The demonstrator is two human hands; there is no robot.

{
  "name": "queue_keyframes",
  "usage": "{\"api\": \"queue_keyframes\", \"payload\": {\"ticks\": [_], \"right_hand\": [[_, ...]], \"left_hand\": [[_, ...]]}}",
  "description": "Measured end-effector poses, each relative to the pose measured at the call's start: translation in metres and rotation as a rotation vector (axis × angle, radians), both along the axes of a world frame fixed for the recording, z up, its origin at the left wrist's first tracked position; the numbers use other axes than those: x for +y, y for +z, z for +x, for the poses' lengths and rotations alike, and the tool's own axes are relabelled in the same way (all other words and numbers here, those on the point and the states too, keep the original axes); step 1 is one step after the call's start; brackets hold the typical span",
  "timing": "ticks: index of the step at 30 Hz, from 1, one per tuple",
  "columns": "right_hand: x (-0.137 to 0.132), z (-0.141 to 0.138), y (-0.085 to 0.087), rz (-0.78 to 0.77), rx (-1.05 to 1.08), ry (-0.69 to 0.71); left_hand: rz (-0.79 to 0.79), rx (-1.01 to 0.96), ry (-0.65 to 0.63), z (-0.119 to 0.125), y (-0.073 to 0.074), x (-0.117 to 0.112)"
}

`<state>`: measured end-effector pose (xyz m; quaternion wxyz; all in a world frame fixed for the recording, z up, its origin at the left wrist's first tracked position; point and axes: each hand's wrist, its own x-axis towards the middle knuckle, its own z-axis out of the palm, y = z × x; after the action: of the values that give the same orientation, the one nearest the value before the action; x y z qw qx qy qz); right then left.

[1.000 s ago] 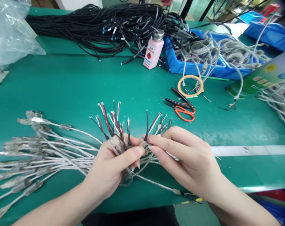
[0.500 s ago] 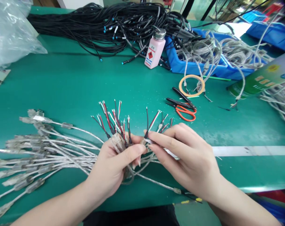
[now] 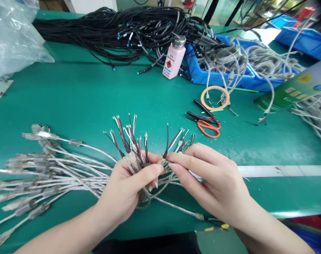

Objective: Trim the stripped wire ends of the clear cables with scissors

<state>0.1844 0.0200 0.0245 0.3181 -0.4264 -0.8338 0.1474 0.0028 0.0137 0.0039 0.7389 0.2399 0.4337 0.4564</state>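
My left hand (image 3: 125, 190) is closed around a bundle of clear-sheathed cables (image 3: 135, 164) whose stripped red, black and white wire ends (image 3: 125, 135) fan upward. The cables' translucent plug ends (image 3: 30, 165) spread out to the left on the green table. My right hand (image 3: 213, 183) pinches the end of a single cable (image 3: 162, 160) right beside the bundle, its black and red wires (image 3: 171, 139) pointing up. One more clear cable (image 3: 181, 210) trails under my right wrist.
Red-handled scissors (image 3: 208, 127) and black cutters (image 3: 205, 111) lie right of the wires, by a yellow tape ring (image 3: 214, 98). A pink bottle (image 3: 174, 58), black cable coils (image 3: 118, 31), a blue bin (image 3: 221, 76) of grey cables and a plastic bag (image 3: 12, 38) stand farther back.
My right hand has shifted slightly, keeping its pinch on the single cable next to the bundle. The left hand stays still around the bundle.
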Motion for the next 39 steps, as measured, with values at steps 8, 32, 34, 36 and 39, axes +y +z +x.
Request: {"api": "queue_keyframes", "payload": {"ticks": [8,32,34,36,39], "right_hand": [[-0.0014,-0.0010,-0.0012,0.033,0.000,-0.002],[-0.0021,-0.0047,-0.0069,0.140,-0.029,-0.049],[-0.0016,-0.0037,-0.0061,0.115,-0.004,-0.037],[-0.0013,-0.0022,-0.0048,0.072,0.031,-0.018],[-0.0016,-0.0006,-0.0028,0.034,0.046,-0.005]], "left_hand": [[0.023,0.034,-0.003,-0.0003,0.0011,-0.0003],[0.034,0.010,-0.030,0.0014,0.0013,0.0000],[0.032,0.003,-0.026,0.0010,0.0011,-0.0007],[0.032,-0.007,-0.020,0.0003,0.0007,-0.0013],[0.033,-0.012,-0.014,-0.0003,-0.0001,-0.0012]]}}
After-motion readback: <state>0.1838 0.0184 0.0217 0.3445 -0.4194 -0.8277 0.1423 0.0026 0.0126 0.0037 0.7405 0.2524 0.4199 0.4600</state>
